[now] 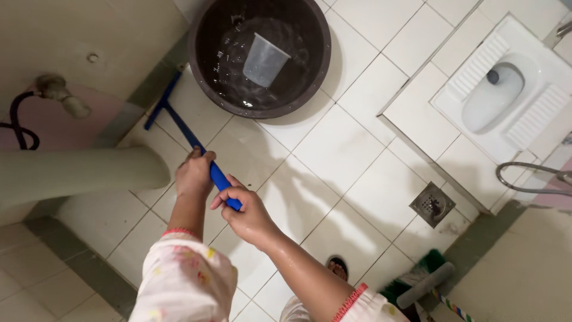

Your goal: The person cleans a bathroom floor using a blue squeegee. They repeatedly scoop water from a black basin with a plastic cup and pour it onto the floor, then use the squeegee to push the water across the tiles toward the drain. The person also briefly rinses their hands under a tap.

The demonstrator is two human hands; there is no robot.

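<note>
Both hands clenched on the long blue plastic floor squeegee: left hand higher, right hand lower. Blade sits beside the dark round water basin; best kept flat on the white tiled floor.

Pale floral sleeves, red-trimmed cuffs, wet forearms

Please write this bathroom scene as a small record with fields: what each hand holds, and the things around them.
left hand: grips the blue handle, higher up
right hand: grips the same handle at its end
tool head: blue crossbar on the tiled floor, beside the basin
basin: dark, round, holds water and a clear plastic cup
floor drain: square metal grate
squat toilet: white, on raised step
</note>
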